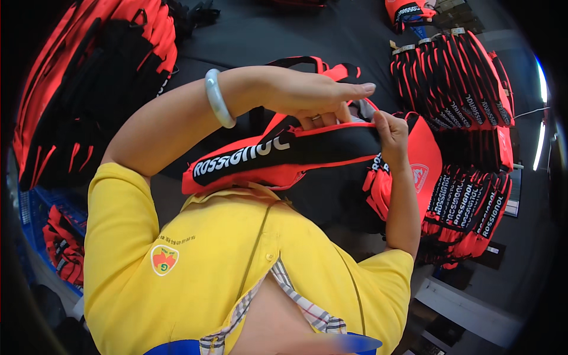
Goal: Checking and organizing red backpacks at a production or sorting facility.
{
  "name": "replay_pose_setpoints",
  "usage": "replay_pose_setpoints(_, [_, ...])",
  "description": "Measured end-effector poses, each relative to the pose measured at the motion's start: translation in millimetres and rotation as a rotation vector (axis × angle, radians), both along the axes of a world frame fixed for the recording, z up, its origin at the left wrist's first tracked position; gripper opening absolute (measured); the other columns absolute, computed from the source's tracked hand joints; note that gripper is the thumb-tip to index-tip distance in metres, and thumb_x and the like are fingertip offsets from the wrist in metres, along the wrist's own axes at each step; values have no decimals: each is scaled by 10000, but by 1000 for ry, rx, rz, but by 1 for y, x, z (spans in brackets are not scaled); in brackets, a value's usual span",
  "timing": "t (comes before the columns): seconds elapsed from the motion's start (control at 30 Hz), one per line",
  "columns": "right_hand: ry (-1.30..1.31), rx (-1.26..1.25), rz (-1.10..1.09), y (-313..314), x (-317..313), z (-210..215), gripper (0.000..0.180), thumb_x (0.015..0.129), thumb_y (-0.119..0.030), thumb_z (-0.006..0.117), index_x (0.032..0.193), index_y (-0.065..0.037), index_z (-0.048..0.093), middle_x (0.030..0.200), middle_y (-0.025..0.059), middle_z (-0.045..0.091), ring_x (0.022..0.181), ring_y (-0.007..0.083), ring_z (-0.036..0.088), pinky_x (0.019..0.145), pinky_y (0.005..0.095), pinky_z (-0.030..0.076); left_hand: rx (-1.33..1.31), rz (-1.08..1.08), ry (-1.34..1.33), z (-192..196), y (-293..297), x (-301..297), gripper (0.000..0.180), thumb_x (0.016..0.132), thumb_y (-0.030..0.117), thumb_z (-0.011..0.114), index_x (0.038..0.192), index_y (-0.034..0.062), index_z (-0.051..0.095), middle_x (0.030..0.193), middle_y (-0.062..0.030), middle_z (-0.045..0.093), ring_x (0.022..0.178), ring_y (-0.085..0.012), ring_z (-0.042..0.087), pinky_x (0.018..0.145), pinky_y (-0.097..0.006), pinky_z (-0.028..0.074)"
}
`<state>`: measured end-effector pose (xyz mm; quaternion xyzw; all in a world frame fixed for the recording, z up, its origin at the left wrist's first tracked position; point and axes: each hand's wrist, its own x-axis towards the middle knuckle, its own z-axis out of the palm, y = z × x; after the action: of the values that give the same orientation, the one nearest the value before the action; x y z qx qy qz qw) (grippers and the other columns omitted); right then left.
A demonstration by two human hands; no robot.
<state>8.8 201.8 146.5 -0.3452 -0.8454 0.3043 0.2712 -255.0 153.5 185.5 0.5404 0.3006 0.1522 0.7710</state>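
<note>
A red and black bag (248, 163) with white lettering lies across the front of my body, its straps at the far side. My left hand (316, 97) reaches over from the left with its thumb stretched out, apart from the fingers. Those fingers dip into the bag's opening along the upper edge, and their tips are hidden there. At the bag's right end my right hand (393, 133) pinches the rim between thumb and fingers. A pale bangle (219, 99) circles my left wrist.
Beside my right forearm is another red and black bag (423, 165). Stacks of similar bags (452, 83) fill the right side. A large pile of red and black bags (112, 77) stands at the left, above a blue crate (44, 204). Dark cloth (248, 29) covers the table.
</note>
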Motion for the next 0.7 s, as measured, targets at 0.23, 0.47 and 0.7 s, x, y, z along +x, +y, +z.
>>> replay_pose_setpoints(0.23, [76, -88, -122, -19, 9, -2, 382, 995, -224, 513, 707, 26, 506, 561, 1, 328, 541, 72, 319, 481, 279, 280, 259, 26, 242, -13, 7, 19, 743, 899, 690, 419, 918, -14, 657, 698, -7, 542, 608, -107, 502, 584, -243, 419])
replay_pose_setpoints(0.47, [5, -617, 285, -23, -26, 45, 279, 915, -266, 645, 916, 13, 639, 705, -46, 539, 666, 23, 446, 572, 219, 369, 310, 178, 155, -3, -27, 7, 263, 886, 288, 690, 842, 59, 568, 739, 73, 490, 690, 5, 440, 594, -184, 363])
replay_pose_setpoints(0.7, [108, -936, 374, -16, -53, 49, 308, 926, -197, 638, 1128, 35, 630, 902, -39, 630, 809, 12, 543, 699, 178, 448, 18, 363, -147, 3, -46, -25, 140, 924, 162, 628, 879, 90, 517, 867, 71, 549, 827, 22, 496, 726, -164, 430])
